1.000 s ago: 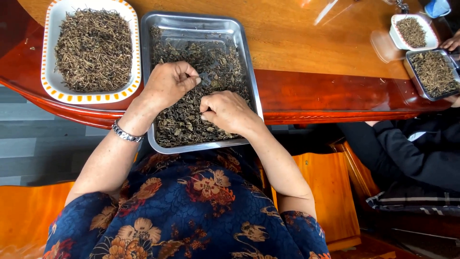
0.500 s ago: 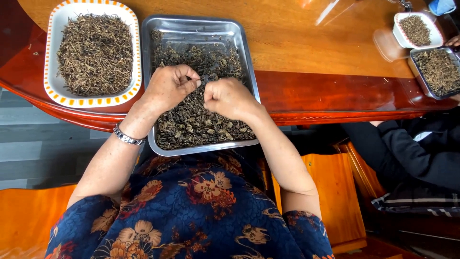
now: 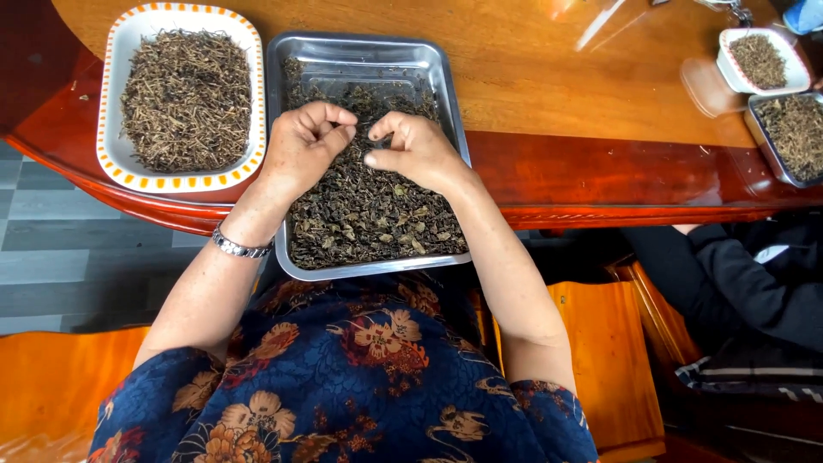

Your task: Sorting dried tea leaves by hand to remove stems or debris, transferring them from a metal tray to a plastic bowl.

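Home sorting spot: polished wooden table (image 3: 549, 77), trays of dried leaves (image 3: 369, 214).

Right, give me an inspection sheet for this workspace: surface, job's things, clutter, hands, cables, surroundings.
Surface: glossy wooden table with a reddish rim.
Job's things: steel tray overhanging the table's near edge, holding dark dried leaves, its far end nearly bare; white dish with orange trim to its left, full of dried stems.
Clutter: a few loose bits on the table rim by the dish.
Hands: left hand curled over the tray, fingertips pinched; right hand beside it, fingertips pinched over the leaves; what they hold is too small to tell.
Cables: nothing seen.
Surroundings: second dish and tray at far right; another person's dark sleeve; wooden seat; grey floor.
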